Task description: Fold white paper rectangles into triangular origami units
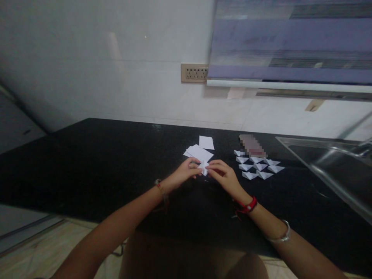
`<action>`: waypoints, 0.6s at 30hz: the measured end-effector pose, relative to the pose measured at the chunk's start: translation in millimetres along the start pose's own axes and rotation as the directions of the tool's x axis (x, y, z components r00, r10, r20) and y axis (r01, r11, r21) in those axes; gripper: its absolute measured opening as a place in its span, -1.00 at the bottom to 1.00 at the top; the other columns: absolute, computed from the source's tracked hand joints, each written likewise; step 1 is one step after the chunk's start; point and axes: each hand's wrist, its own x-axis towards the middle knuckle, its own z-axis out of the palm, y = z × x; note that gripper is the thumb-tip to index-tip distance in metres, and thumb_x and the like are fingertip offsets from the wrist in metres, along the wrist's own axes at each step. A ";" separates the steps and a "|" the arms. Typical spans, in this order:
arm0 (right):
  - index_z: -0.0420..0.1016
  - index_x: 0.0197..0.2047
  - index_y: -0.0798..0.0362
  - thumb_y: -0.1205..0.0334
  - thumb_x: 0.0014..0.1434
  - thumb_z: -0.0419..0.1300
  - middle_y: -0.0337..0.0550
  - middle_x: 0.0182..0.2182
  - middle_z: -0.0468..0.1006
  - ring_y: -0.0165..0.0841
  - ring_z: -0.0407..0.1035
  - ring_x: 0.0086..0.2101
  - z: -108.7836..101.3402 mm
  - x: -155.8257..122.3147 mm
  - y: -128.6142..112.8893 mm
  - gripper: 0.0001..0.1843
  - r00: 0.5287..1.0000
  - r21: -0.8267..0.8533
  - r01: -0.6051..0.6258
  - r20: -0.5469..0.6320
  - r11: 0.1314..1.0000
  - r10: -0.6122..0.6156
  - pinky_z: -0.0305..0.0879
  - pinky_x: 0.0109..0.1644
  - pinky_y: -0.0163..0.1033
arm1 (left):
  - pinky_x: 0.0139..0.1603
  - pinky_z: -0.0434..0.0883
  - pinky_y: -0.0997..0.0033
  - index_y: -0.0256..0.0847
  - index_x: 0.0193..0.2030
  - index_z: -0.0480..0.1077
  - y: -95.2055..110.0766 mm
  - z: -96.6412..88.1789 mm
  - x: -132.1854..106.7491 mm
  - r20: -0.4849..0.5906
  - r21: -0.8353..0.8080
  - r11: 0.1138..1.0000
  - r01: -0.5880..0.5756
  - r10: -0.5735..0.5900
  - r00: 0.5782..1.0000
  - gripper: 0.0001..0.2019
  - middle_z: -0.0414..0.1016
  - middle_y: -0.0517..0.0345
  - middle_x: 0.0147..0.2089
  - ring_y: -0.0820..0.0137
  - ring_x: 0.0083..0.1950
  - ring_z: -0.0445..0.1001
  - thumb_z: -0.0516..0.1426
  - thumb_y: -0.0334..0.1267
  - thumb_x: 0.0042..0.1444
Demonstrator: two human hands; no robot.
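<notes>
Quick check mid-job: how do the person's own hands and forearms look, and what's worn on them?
Both hands are ungloved, and no sleeves show. The left hand has a ring and a thin bracelet at the wrist, its details blurred. The right hand has a red bracelet with loose cord ends; a silvery bangle sits farther up that forearm.

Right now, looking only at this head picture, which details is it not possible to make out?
All in the head view:
- Side edges of the folded paper: covered by fingers of the left hand and right hand.
- Number of sheets in the paper pile: they overlap.
- Surface of the phone-like object: pixelated.
- Far right of the sink: cut off by the picture's right edge.
</notes>
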 end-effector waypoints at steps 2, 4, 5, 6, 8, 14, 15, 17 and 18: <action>0.41 -0.39 0.07 0.25 -0.05 0.17 -0.14 -0.34 0.37 -0.36 0.31 -0.31 1.4 0.1 2.1 -0.90 0.999 0.052 -0.033 -0.011 0.998 0.034 0.29 -0.27 -0.25 | -0.47 0.24 0.59 -0.28 -0.23 0.19 -0.6 -0.4 0.5 -0.004 0.018 1.000 0.008 -0.008 1.000 -0.73 0.35 0.21 -0.44 0.52 -0.41 0.36 0.14 -0.34 -0.10; 0.34 -0.38 0.07 0.25 -0.09 0.20 -0.19 -0.39 0.37 -0.39 0.32 -0.38 3.1 -0.2 3.1 -0.85 0.994 0.149 -0.106 0.002 0.983 0.107 0.29 -0.32 -0.28 | -0.46 0.24 0.58 -0.27 -0.25 0.19 -2.1 -1.0 1.3 -0.004 0.042 0.999 -0.014 0.014 1.000 -0.74 0.35 0.23 -0.46 0.52 -0.43 0.36 0.14 -0.35 -0.11; 0.31 -0.37 0.06 0.25 -0.10 0.21 -0.21 -0.41 0.36 -0.41 0.32 -0.41 3.9 -0.5 3.1 -0.81 0.990 0.192 -0.141 0.013 0.971 0.141 0.28 -0.35 -0.30 | -0.46 0.24 0.58 -0.26 -0.24 0.17 -3.0 -1.3 1.6 0.000 0.052 0.998 -0.037 0.037 0.999 -0.73 0.34 0.25 -0.46 0.52 -0.44 0.36 0.13 -0.35 -0.10; 0.28 -0.37 0.06 0.25 -0.12 0.22 -0.23 -0.44 0.36 -0.43 0.31 -0.44 4.5 -0.8 2.9 -0.79 0.986 0.220 -0.168 0.025 0.961 0.167 0.27 -0.37 -0.32 | -0.46 0.24 0.57 -0.24 -0.22 0.16 -3.9 -1.8 1.8 0.007 0.060 0.996 -0.068 0.068 0.998 -0.72 0.33 0.26 -0.45 0.52 -0.44 0.36 0.13 -0.34 -0.10; 0.24 -0.39 0.05 0.26 -0.14 0.24 -0.27 -0.47 0.35 -0.45 0.30 -0.46 4.9 -1.2 2.2 -0.76 0.983 0.233 -0.186 0.033 0.955 0.183 0.25 -0.40 -0.34 | -0.42 0.26 0.55 -0.20 -0.17 0.13 -4.7 -2.7 1.5 0.034 0.099 0.984 -0.148 0.145 0.989 -0.70 0.32 0.26 -0.41 0.52 -0.42 0.36 0.11 -0.33 -0.06; 0.30 -0.45 0.08 0.30 -0.09 0.18 -0.25 -0.49 0.35 -0.43 0.29 -0.45 0.2 0.8 4.0 -0.89 0.994 0.114 -0.111 0.017 0.987 0.110 0.23 -0.38 -0.33 | -0.26 0.26 0.48 -0.23 -0.27 0.29 3.2 -4.9 -3.9 0.171 0.460 0.800 -0.386 0.347 0.922 -0.88 0.31 0.16 -0.25 0.45 -0.27 0.32 0.04 -0.31 0.03; 0.33 -0.46 0.08 0.32 -0.08 0.17 -0.23 -0.47 0.37 -0.41 0.30 -0.42 -0.6 1.2 4.5 -0.93 0.997 0.073 -0.082 0.009 0.994 0.081 0.24 -0.35 -0.32 | -0.26 0.26 0.48 -0.24 -0.30 0.30 4.5 -5.2 -4.4 0.176 0.481 0.787 -0.387 0.346 0.922 -0.90 0.32 0.16 -0.27 0.45 -0.27 0.31 0.03 -0.31 0.04; 0.41 -0.45 0.09 0.35 -0.07 0.16 -0.17 -0.41 0.41 -0.38 0.32 -0.36 -1.8 2.0 4.7 -0.96 1.000 0.001 -0.028 0.007 1.000 0.028 0.24 -0.30 -0.29 | -0.28 0.26 0.48 -0.25 -0.28 0.29 5.8 -5.8 -4.8 0.165 0.495 0.789 -0.364 0.326 0.931 -0.90 0.32 0.17 -0.30 0.47 -0.30 0.32 0.03 -0.33 0.04; 0.43 -0.44 0.08 0.36 -0.06 0.15 -0.15 -0.38 0.42 -0.37 0.32 -0.34 -2.1 2.1 4.4 -0.94 1.000 -0.022 -0.007 0.011 1.000 0.007 0.24 -0.29 -0.29 | -0.28 0.26 0.49 -0.25 -0.25 0.27 5.8 -6.0 -4.7 0.161 0.495 0.794 -0.353 0.316 0.935 -0.88 0.33 0.18 -0.30 0.48 -0.32 0.32 0.03 -0.35 0.03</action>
